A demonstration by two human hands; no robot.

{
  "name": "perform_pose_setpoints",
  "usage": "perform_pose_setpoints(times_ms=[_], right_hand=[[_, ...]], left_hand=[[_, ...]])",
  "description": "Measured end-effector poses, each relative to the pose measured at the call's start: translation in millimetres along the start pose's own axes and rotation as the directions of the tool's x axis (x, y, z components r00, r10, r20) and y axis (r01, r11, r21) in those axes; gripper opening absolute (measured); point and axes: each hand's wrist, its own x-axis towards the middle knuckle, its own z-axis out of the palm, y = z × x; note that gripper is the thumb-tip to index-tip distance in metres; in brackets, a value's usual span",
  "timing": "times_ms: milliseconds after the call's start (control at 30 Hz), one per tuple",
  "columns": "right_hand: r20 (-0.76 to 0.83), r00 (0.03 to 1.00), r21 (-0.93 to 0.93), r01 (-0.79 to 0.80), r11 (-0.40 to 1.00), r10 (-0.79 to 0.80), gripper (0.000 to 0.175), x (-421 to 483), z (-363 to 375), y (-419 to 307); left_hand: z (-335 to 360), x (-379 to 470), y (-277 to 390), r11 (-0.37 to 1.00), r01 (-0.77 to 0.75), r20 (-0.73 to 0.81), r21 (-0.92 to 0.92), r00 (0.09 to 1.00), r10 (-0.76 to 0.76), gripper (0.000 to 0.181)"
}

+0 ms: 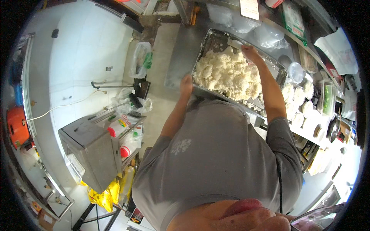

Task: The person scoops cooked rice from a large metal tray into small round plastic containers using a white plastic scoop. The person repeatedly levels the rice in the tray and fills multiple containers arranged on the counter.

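Note:
A deep metal tray [281, 70] lies tilted in the view on a steel worktop, heaped with a pale, crumbly mass that looks like cooked rice [228, 73]. My right hand [251, 54] is closed around the handle of a pale flat paddle [235, 44] at the far side of the heap. At the tray's near left corner is my left hand [187, 83], touching or gripping the rim; its fingertips are hard to make out. Bits of the pale food cling to the tray's walls and near edge.
Several bowls with pale contents [299, 93] stand right of the tray. Plastic bags [245, 24] and a lit phone or screen [249, 8] are along the back. A green-topped container [327, 99] stands farther right. To the left are a metal cabinet [89, 150] and a long-handled dustpan [141, 88].

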Motion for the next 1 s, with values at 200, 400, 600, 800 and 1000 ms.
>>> perform_pose_setpoints(times_ms=[200, 400, 600, 800, 1000], right_hand=[[0.162, 0.983, -0.137, 0.113, 0.984, -0.090, 0.037, -41, 52, -33], [0.193, 0.933, -0.434, 0.359, 0.827, -0.303, 0.037, -148, 38, -49], [0.362, 0.908, -0.545, 0.388, 0.744, -0.209, 0.030, -147, 18, -56], [0.285, 0.935, -0.627, 0.348, 0.697, -0.210, 0.030, -109, 74, -57], [0.261, 0.941, -0.605, 0.332, 0.724, -0.213, 0.024, -92, 41, -57]], left_hand=[[10, 23, -41, 0.992, 0.114, 0.074, -0.060, 0.991, -0.110, 0.043], [17, 20, -49, 0.999, 0.003, -0.028, -0.048, 1.000, -0.004, 0.040], [18, 30, -61, 0.994, -0.075, -0.028, -0.083, 0.997, 0.073, 0.037], [15, 31, -54, 0.991, -0.023, 0.054, -0.130, 0.998, 0.030, 0.043], [8, 27, -34, 0.999, -0.023, 0.076, -0.031, 0.997, 0.025, 0.036]])
